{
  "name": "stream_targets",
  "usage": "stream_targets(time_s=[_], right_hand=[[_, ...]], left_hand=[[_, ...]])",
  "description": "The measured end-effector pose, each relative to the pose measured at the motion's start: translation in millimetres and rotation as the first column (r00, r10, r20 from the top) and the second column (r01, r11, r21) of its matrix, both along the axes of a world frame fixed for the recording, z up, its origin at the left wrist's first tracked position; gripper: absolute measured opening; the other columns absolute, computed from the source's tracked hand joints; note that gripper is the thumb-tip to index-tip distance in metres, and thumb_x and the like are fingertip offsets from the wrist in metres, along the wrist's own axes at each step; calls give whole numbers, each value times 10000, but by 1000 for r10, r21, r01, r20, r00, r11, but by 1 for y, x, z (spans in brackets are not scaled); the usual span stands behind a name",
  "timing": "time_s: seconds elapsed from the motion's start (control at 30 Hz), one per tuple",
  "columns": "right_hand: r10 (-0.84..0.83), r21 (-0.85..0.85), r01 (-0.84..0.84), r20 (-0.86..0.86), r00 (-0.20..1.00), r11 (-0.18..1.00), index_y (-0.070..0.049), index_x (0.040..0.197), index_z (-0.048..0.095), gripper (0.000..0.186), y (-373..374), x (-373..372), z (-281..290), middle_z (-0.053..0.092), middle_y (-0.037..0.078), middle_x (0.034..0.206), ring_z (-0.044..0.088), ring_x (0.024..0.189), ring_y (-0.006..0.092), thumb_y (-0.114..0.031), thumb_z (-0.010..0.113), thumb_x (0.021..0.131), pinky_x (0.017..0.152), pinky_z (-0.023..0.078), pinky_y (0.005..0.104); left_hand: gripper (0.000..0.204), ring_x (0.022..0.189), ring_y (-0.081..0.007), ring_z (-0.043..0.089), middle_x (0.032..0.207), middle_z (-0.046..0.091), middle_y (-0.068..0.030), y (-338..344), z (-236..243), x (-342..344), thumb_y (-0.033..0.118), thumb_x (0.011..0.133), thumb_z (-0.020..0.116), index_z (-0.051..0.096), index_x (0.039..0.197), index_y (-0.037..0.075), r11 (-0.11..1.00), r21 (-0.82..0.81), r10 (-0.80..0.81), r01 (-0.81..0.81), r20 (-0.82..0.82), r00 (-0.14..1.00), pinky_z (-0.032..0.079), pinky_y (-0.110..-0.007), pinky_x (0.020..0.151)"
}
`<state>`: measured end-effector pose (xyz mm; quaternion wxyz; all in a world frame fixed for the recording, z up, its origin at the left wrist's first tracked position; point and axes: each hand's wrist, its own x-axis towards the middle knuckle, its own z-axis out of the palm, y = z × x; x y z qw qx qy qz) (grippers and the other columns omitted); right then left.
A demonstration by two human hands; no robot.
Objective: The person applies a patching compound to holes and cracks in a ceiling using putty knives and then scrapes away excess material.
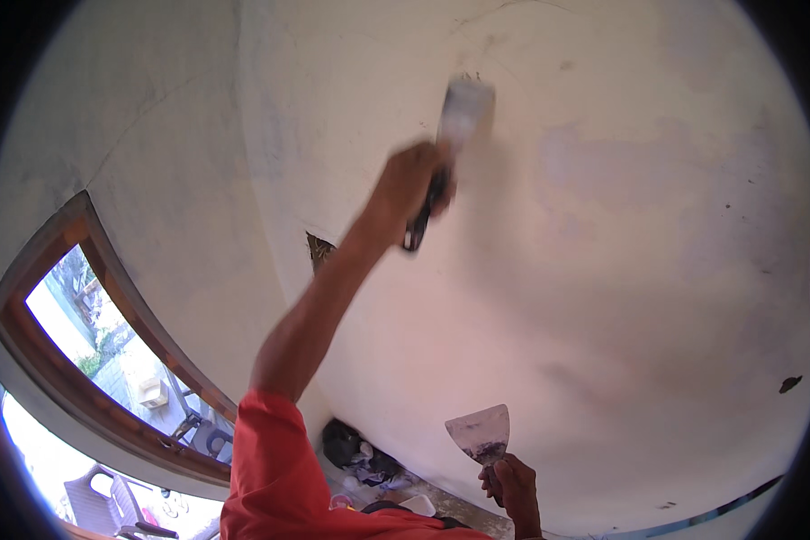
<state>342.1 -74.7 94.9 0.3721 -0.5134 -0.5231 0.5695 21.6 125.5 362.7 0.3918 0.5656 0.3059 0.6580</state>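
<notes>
My left hand (420,180) is raised high, its fingers wrapped round the black handle of a putty knife (466,106). That knife's broad metal blade points up at the pale wall (396,315), next to some small dark marks. Motion blur hides whether the blade's edge touches the plaster. Lower down and to the right, my right hand (517,486) grips a second putty knife (480,430). Its wide blade is held upward, with greyish smears and a dark patch near the handle. The left arm, in a red sleeve, crosses in front of the wall.
A brown wooden window frame (153,346) stands at the left, with a plastic chair (106,499) seen outside. A small rough hole (319,248) opens in the wall behind my forearm. Dark bags (355,450) and a white container (419,506) lie on the floor below.
</notes>
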Motion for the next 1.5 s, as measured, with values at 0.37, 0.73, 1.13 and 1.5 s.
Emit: stream_targets(time_s=[0.37,0.73,1.13,1.5], right_hand=[[-53,25,53,-9,999,998,57,942,614,353,-3,0,-1,656,119,771,599,604,147,-276,509,995,511,489,272],[11,263,23,-124,992,965,28,968,617,316,26,-3,39,661,100,776,569,579,108,-250,483,1030,537,486,261],[-81,750,6,63,995,662,34,1122,649,211,53,-23,103,638,105,904,581,725,137,-85,554,975,616,481,263],[-286,872,-277,408,867,403,-200,1252,684,534,74,-34,94,579,68,874,588,742,219,58,692,784,615,520,354]], left_hand=[[300,458,-122,488,642,567,-63,10,17,-1,304,1015,540,536,842,59,999,44,16,-14,-42,999,394,-263,431],[377,455,-56,437,594,523,-21,-104,-184,15,353,1051,489,560,841,48,968,-243,43,-60,-74,996,349,-219,413],[357,433,-44,418,570,516,-10,-147,-187,16,317,1054,479,578,840,48,936,-345,-9,-68,-216,976,337,-213,403],[365,445,-39,384,550,477,3,-181,-192,10,284,1051,461,509,776,48,964,-259,-47,-56,-377,925,279,-233,405]])
